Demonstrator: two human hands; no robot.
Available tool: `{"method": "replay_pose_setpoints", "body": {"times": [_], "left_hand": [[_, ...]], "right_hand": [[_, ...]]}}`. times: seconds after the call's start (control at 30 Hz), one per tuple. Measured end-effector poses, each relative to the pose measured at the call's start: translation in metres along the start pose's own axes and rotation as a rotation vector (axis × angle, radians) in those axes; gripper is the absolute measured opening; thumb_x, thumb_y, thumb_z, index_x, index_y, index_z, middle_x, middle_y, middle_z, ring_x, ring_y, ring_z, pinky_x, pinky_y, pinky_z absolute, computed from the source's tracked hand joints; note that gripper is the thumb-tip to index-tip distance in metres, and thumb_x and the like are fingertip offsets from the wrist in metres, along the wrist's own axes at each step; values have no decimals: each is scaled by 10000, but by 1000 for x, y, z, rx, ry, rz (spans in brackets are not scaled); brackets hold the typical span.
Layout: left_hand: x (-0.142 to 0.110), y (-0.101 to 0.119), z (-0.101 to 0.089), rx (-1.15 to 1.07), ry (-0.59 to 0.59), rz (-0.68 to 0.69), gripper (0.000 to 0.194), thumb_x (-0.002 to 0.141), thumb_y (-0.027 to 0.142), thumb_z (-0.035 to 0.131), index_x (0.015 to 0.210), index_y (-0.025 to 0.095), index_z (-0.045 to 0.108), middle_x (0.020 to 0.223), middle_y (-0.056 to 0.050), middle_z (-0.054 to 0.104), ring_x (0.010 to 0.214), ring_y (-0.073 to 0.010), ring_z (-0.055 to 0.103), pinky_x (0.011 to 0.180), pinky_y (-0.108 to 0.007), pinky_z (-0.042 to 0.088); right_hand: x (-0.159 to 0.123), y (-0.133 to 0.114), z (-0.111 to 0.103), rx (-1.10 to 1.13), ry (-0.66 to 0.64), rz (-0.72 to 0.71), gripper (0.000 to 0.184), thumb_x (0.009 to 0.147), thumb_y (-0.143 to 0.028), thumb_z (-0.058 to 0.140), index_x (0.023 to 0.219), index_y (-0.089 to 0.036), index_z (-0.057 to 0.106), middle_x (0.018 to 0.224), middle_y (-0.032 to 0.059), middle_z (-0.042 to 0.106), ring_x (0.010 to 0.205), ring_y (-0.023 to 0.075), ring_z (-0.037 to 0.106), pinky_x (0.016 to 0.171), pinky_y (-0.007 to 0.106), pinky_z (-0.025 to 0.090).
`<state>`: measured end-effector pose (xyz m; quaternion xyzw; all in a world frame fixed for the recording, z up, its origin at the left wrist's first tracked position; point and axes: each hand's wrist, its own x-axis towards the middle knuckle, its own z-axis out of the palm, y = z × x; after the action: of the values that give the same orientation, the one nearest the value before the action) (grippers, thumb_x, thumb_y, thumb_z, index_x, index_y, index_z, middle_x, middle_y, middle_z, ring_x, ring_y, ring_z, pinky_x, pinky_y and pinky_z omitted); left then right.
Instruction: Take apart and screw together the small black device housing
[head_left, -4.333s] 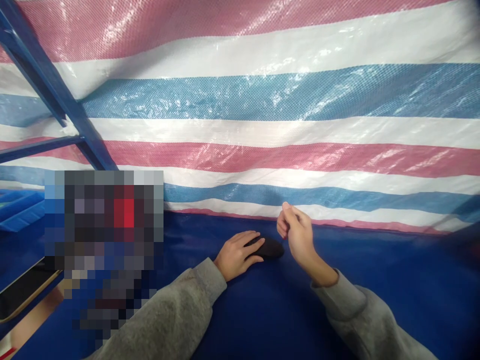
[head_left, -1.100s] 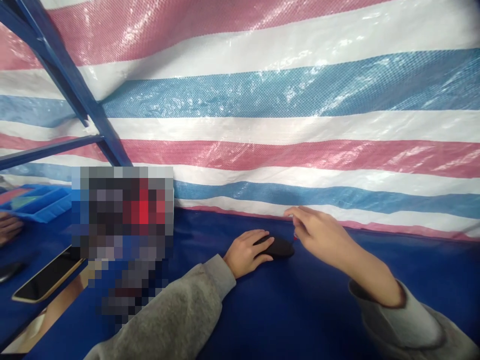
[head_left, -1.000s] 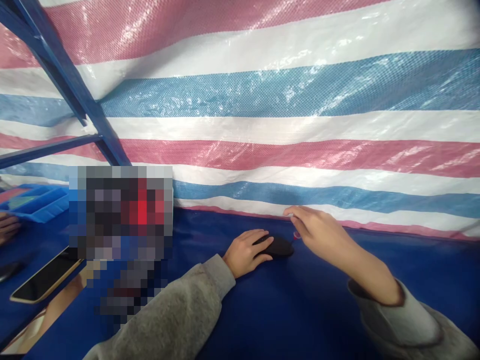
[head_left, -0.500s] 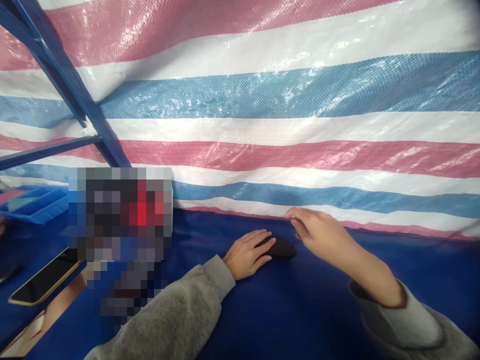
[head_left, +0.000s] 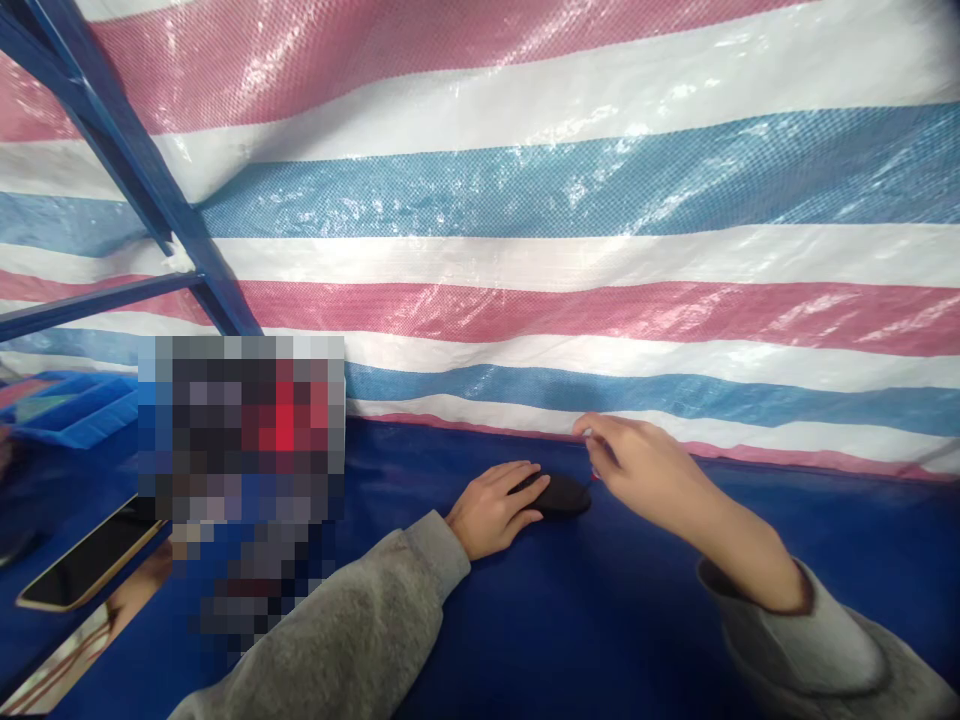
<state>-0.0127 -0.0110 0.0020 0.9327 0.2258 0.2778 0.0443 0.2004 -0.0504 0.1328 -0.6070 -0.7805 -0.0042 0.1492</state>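
My left hand (head_left: 496,508) lies over the left end of a black computer mouse (head_left: 568,494), fingers across its top and thumb along the near side. The mouse rests on the blue table surface (head_left: 585,610). Just right of it, my right hand (head_left: 634,462) is raised a little, with thumb and fingers pinched together. Between those fingers shows the pale end of a small thing (head_left: 588,433), and a bit of red appears below them beside the mouse. Most of that small thing is hidden by the fingers, so its kind cannot be made out.
Behind the table hangs a striped plastic sheet (head_left: 570,190). A blue metal frame (head_left: 150,160) rises at the left. Blue divided trays (head_left: 94,410) and a phone (head_left: 94,560) lie on the left, beside a pixelated area. Part of another person's arm shows beneath the phone.
Both hands and the mouse stay almost in place. My right fingers have shifted very slightly around the small thing. The other person's arm under the phone has moved a little.
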Motion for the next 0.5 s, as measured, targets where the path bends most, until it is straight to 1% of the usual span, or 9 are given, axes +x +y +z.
{"method": "replay_pose_setpoints", "body": {"times": [0.07,0.17,0.3,0.43,0.5], "left_hand": [[0,0,0,0,-4,-3,429,978,372,459,1372,203,463,1370,-99,521,1295,-238,469,1076,-424,428],[0,0,0,-3,-7,-1,429,980,369,451,1377,207,456,1370,-100,520,1293,-240,471,1077,-430,425],[0,0,0,-4,-1,6,425,981,361,448,1378,210,454,1366,-104,522,1289,-242,474,1071,-437,428],[0,0,0,-6,4,2,427,975,360,460,1372,202,463,1361,-107,525,1277,-241,484,1074,-433,424],[0,0,-1,-9,5,3,423,974,360,463,1365,199,471,1364,-107,523,1275,-241,485,1073,-432,424]], "right_hand": [[0,0,0,4,9,16,254,863,-163,384,967,-214,610,777,30,676,638,170,600,600,272,372],[0,0,1,-17,19,7,253,824,-131,412,964,-208,609,825,38,674,650,170,600,613,276,379],[0,-1,2,-4,27,11,240,845,-152,408,968,-209,605,806,35,665,645,169,595,606,273,381],[0,-2,2,-12,7,4,269,778,-96,433,960,-211,594,885,37,658,685,167,597,625,270,388],[1,-2,3,17,-2,0,229,812,-132,433,953,-211,595,870,39,659,692,171,599,633,272,397]]}}
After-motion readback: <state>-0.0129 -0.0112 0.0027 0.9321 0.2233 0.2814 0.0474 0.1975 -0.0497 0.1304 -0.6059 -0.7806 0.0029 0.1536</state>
